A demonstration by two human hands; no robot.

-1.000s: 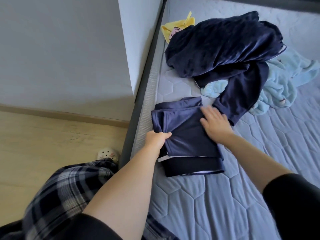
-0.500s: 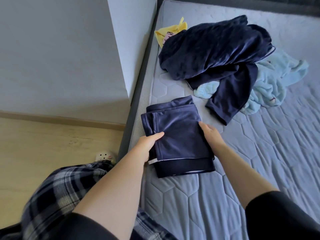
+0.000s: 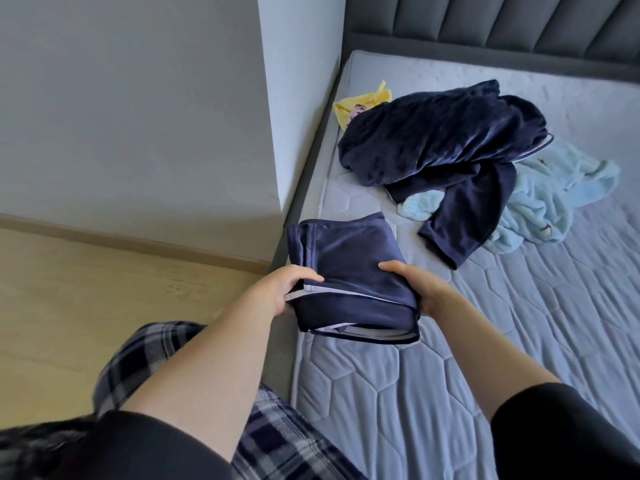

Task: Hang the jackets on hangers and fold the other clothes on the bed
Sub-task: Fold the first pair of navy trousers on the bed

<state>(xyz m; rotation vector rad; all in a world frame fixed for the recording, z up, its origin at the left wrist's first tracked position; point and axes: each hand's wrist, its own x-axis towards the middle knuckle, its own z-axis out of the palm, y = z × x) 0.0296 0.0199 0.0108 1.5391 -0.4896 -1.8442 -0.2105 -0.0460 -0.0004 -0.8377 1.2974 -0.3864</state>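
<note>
The folded navy garment (image 3: pixel 349 258), a thick bundle with pale piping showing along its near layers, sat at the left edge of the bed (image 3: pixel 519 341), about midway along that side, and both hands held it by its near end. The left hand (image 3: pixel 287 289) gripped the near left corner, thumb curled over the top and fingers tucked beneath. The right hand (image 3: pixel 415 289) gripped the near right side the same way, thumb on top and fingers under the fabric. Whether the far end of the bundle rested on the quilted mattress could not be told. Farther up the bed, towards the grey padded headboard (image 3: pixel 519 26), lay a crumpled navy velvet garment (image 3: pixel 443 140), one leg or sleeve trailing down across a pale blue fleece garment (image 3: pixel 547 202) heaped on its right. A yellow garment (image 3: pixel 360 105) poked out from under the navy heap near the bed's left edge. Plaid trousers (image 3: pixel 277 438) showed below the arms, above a wooden floor (image 3: pixel 104 289).
</note>
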